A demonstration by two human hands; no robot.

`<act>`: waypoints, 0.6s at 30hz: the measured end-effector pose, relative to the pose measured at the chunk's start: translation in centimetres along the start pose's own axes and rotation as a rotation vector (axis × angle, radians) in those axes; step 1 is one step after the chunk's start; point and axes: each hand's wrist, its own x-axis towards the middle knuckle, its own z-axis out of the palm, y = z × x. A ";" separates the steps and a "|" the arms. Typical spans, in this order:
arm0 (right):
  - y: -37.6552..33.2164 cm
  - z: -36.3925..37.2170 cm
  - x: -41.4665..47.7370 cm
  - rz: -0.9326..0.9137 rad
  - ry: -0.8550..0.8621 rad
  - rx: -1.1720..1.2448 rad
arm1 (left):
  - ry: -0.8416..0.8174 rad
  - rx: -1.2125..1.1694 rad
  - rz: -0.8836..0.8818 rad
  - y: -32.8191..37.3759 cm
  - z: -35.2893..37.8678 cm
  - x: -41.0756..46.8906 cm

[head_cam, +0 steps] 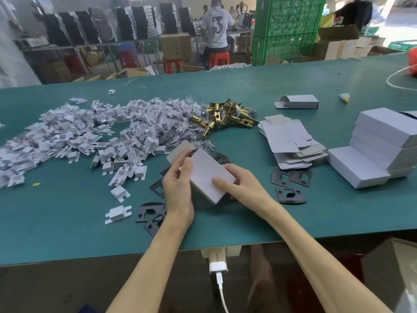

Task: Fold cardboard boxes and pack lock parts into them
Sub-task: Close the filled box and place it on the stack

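At the centre of the frame, my left hand (178,188) and right hand (239,184) grip a small white box (208,175) just above the green table (225,218), fingers pinching its sides, brass latches (223,117) piled beyond.

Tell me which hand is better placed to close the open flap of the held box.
Left. The left hand has its fingers by the open flap of the box; the right hand grips the near end.

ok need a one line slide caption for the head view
Both hands, left hand and right hand, close a white box over the green table, beside brass latches.
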 end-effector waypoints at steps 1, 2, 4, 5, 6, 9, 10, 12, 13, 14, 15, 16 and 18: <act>-0.1 0.1 0.0 -0.006 -0.006 -0.013 | 0.017 -0.018 -0.006 0.0 0.0 0.1; -0.2 0.2 -0.1 -0.005 0.002 0.022 | 0.016 -0.022 -0.010 0.0 0.0 0.0; -0.3 -0.1 -0.4 0.007 0.030 0.149 | -0.021 0.012 -0.005 -0.1 0.1 -0.1; -0.3 -0.3 -0.5 0.016 0.052 0.204 | -0.047 0.033 -0.003 -0.1 0.2 -0.1; -0.3 -0.5 -0.6 0.027 0.081 0.254 | -0.070 0.049 -0.005 -0.1 0.3 -0.2; 0.0 -0.9 -0.5 0.051 0.186 0.403 | -0.139 0.096 0.014 -0.1 0.5 -0.4; 0.1 -0.9 -0.5 0.059 0.215 0.440 | -0.160 0.111 0.031 -0.1 0.6 -0.5; 0.1 -1.0 -0.4 0.083 0.264 0.495 | -0.190 0.133 0.054 0.0 0.8 -0.7; 0.2 -1.0 -0.3 0.093 0.284 0.518 | -0.203 0.155 0.064 0.0 0.9 -0.7; 0.2 -1.0 -0.3 0.101 0.303 0.538 | -0.213 0.184 0.071 -0.1 0.9 -0.8; 0.3 -1.0 -0.3 0.104 0.319 0.551 | -0.224 0.212 0.074 -0.3 0.9 -0.7; 0.3 -1.1 -0.3 0.104 0.332 0.558 | -0.239 0.233 0.072 -0.4 0.9 -0.7; 0.4 -1.0 -0.2 0.095 0.351 0.553 | -0.271 0.259 0.066 -0.5 0.9 -0.7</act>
